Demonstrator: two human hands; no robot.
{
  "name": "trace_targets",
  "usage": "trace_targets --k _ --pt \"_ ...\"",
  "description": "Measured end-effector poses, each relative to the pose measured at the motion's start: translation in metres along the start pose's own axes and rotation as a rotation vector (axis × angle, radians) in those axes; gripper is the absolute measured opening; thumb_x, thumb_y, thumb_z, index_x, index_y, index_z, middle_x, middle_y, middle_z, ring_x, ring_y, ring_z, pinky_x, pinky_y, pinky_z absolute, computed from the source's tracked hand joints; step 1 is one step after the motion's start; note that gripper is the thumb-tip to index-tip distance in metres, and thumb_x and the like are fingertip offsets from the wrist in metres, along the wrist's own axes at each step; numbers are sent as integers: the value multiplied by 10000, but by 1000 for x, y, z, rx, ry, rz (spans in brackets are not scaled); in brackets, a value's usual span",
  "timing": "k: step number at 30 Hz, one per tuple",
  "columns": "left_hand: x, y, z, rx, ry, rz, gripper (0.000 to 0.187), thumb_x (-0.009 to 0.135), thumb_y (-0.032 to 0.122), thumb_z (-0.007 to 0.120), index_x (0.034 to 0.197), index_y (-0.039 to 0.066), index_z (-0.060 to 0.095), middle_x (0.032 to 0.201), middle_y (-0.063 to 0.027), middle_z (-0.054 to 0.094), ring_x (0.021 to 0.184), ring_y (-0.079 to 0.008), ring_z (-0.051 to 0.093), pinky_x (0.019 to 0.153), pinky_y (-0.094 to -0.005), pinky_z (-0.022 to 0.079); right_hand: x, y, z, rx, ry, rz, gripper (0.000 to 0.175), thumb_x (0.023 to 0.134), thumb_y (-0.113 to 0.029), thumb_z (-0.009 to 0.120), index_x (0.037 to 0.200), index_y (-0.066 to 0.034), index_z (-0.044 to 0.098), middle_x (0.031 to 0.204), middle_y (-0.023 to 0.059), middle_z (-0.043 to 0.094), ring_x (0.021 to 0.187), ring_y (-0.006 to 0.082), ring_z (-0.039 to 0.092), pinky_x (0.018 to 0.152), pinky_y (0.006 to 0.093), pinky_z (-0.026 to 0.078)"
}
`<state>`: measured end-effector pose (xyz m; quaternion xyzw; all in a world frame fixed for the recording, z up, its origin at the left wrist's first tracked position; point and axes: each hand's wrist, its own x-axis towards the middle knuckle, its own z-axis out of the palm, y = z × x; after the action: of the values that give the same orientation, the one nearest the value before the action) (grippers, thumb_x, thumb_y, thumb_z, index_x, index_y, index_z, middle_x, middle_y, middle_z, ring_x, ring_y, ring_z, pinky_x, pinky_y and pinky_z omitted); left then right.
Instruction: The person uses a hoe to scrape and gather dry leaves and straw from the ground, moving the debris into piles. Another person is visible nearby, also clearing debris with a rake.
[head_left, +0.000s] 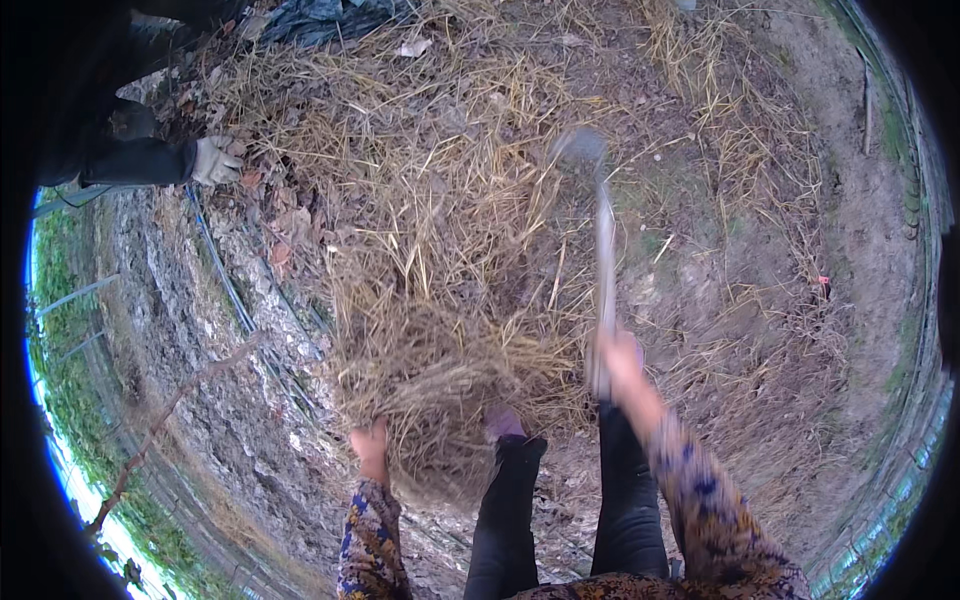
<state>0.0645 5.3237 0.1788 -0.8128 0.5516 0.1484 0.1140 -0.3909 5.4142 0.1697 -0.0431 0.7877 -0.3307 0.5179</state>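
A bundle of dry straw (442, 397) hangs blurred beside my left hand (370, 444), whose fingers are closed on its left edge. In my right hand (624, 367) is the pale handle (606, 255) of a long tool, pointing away from me. Its metal head (579, 144), blurred by motion, looks like a hoe's and is over the straw-strewn soil. My feet and dark trouser legs (506, 510) show between my arms, with the straw bundle partly in front of my left foot.
At the upper left a person's gloved hand (216, 160) touches leaves and straw. Dark plastic sheeting (330, 21) lies at the top. Thin hoses (225, 270) run along the soil on the left, near a bare branch (176, 401). A bare dirt strip (862, 225) curves along the right.
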Motion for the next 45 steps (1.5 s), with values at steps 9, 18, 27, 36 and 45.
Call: trace_targets --k 9,18,27,36,45 --pt "-18 -7 35 -553 12 43 407 632 211 725 926 -49 618 930 -165 647 836 -275 619 783 -344 458 -27 15 125 175 -234 265 219 862 -171 520 1050 -61 499 606 5 494 486 132 519 419 295 435" --pt "-41 -6 45 -284 -97 -402 520 653 326 739 893 -105 577 857 -193 624 742 -267 582 668 -385 475 -150 102 33 42 -416 300 221 790 -145 608 942 -37 489 580 46 520 455 150 529 404 287 445" --pt "-51 13 68 -869 -74 -662 550 729 273 682 1082 -111 506 1006 -162 596 849 -247 576 716 -359 471 23 -19 103 471 -279 342 183 873 -215 504 918 -49 442 607 41 527 459 161 534 397 292 467" --pt "-119 11 121 -1279 -187 -739 583 736 325 714 1134 -49 511 1021 -114 600 772 -231 561 675 -364 469 -135 130 60 -406 -362 112 364 713 -219 629 944 54 561 729 154 625 661 261 626 613 362 492" --pt "-176 122 82 -1046 -496 -1056 375 816 279 582 1076 9 572 991 -133 622 842 -293 603 719 -397 490 -192 30 -41 -474 -554 140 394 718 -236 633 968 57 547 750 163 623 734 257 627 682 337 487"
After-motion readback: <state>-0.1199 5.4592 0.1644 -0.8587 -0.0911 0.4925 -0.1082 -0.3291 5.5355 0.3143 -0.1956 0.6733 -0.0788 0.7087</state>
